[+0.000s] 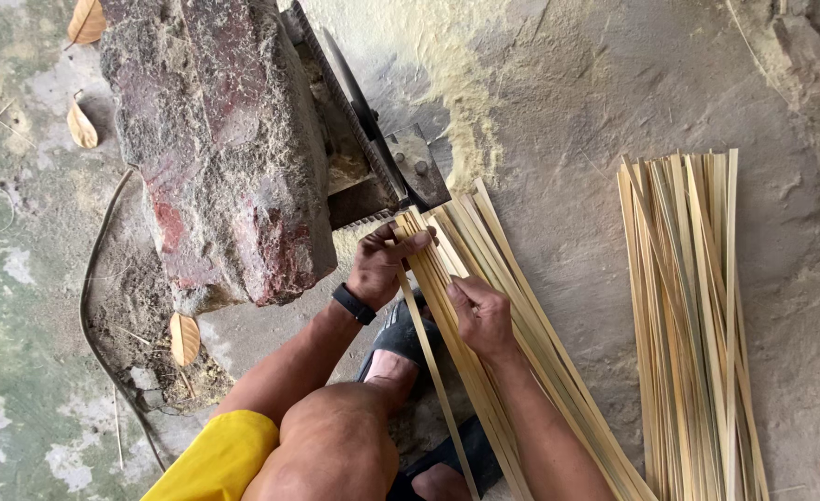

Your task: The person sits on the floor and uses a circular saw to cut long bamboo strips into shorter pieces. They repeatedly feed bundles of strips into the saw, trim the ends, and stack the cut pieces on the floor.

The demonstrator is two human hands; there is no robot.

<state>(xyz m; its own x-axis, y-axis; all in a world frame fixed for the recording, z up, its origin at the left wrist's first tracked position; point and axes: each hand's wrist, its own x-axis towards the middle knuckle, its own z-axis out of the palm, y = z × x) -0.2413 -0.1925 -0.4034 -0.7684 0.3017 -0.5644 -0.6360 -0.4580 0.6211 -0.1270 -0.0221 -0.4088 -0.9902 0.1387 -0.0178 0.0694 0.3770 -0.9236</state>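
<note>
A loose sheaf of long pale bamboo strips (521, 334) lies slanted across the ground in front of my knees. My left hand (384, 264), with a black wristband, grips the top ends of several strips by the machine. My right hand (482, 315) rests on the sheaf a little lower, fingers curled over the strips. One thin strip (433, 376) runs down between my legs.
A heavy rough stone block (224, 139) sits on a machine with a toothed saw blade (354, 102) just above my left hand. A second pile of bamboo strips (693, 325) lies at right. Sawdust, dry leaves (184, 339) and a cable (94, 278) are on the concrete.
</note>
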